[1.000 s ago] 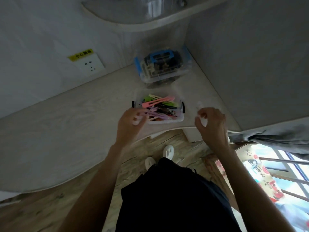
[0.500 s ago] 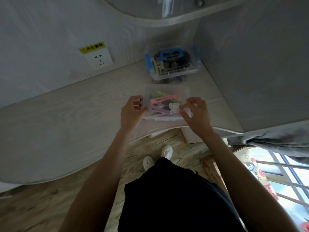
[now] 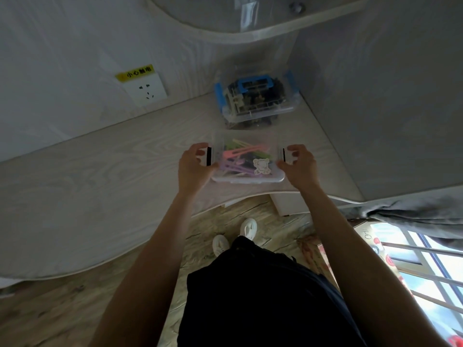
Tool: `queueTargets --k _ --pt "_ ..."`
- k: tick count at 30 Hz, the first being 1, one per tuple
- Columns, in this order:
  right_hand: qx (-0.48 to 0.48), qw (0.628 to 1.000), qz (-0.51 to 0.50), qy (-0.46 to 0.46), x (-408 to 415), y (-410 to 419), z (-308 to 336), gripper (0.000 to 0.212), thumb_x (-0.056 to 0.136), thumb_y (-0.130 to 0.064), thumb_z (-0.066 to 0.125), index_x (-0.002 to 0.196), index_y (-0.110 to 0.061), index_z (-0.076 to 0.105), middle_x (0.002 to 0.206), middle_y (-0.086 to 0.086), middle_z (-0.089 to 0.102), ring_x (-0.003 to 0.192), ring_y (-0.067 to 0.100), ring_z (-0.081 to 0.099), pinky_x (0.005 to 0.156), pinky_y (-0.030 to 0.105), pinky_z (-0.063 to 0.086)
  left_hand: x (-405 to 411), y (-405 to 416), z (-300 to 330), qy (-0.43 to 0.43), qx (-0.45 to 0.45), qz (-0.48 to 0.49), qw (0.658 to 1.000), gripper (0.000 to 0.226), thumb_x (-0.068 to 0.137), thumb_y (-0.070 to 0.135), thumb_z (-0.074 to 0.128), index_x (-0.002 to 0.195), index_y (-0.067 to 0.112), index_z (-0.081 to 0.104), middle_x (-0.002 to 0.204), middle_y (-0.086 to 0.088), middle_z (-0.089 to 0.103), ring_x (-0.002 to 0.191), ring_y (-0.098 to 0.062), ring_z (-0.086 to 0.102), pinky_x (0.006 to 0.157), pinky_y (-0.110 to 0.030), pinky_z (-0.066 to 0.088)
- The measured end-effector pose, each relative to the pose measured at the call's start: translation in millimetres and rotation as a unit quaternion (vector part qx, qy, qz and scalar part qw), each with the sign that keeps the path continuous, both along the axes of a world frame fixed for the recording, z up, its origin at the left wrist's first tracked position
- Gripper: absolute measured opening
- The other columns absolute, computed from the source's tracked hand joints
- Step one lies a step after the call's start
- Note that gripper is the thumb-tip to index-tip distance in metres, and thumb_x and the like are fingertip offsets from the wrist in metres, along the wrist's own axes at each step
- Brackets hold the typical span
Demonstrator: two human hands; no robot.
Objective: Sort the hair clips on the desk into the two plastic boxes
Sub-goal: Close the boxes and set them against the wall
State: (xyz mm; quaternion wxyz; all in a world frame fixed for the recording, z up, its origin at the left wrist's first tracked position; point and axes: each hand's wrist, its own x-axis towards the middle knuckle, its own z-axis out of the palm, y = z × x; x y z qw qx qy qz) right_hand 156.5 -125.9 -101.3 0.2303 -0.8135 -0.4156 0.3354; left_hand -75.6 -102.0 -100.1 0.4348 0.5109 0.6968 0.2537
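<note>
Box (image 3: 248,180) gripped both ends: left hand (image 3: 194,167), right hand (image 3: 298,166).

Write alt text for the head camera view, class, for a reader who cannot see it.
A person's left hand and right hand grip the black latches at either end of a lidded clear box of pastel hair clips on a pale wooden desk. Behind it, by the wall, stands a second clear box with blue latches, holding dark clips.
</note>
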Motion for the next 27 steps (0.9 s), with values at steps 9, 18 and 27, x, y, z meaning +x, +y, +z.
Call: queueTargets --k 9,18,27 --pt "0.007 0.994 -0.082 0.075 -13 -2 -1 0.030 0.082 -0.012 0.061 0.111 -0.004 0.063 0.092 0.009 0.064 0.078 0.022 0.058 0.063 0.027 0.045 8 -1 7 -0.107 -0.105 0.080 0.985 0.020 0.065 0.010 0.067 0.063 0.029 0.062 0.069 -0.006 0.061 0.067 -0.018 0.057 0.062 -0.025 0.044" --pt "0.027 0.975 0.046 -0.215 -38 -12 3 0.025 0.094 -0.013 0.042 0.111 0.000 0.054 0.112 0.018 0.052 0.098 0.032 0.055 0.075 0.039 0.047 19 -12 -2 0.092 0.014 -0.027 0.995 0.029 0.084 0.014 0.049 0.110 0.019 0.061 0.079 -0.007 0.051 0.067 -0.026 0.052 0.054 -0.025 0.032" --pt "0.137 0.981 -0.034 0.131 2 -29 29 0.038 0.081 -0.005 0.064 0.118 -0.014 0.058 0.087 -0.003 0.060 0.077 0.011 0.059 0.069 0.020 0.044 6 -27 26 -0.034 0.084 -0.022 0.996 0.037 0.080 0.022 0.070 0.117 0.020 0.063 0.088 0.010 0.061 0.076 0.004 0.059 0.071 -0.004 0.043"
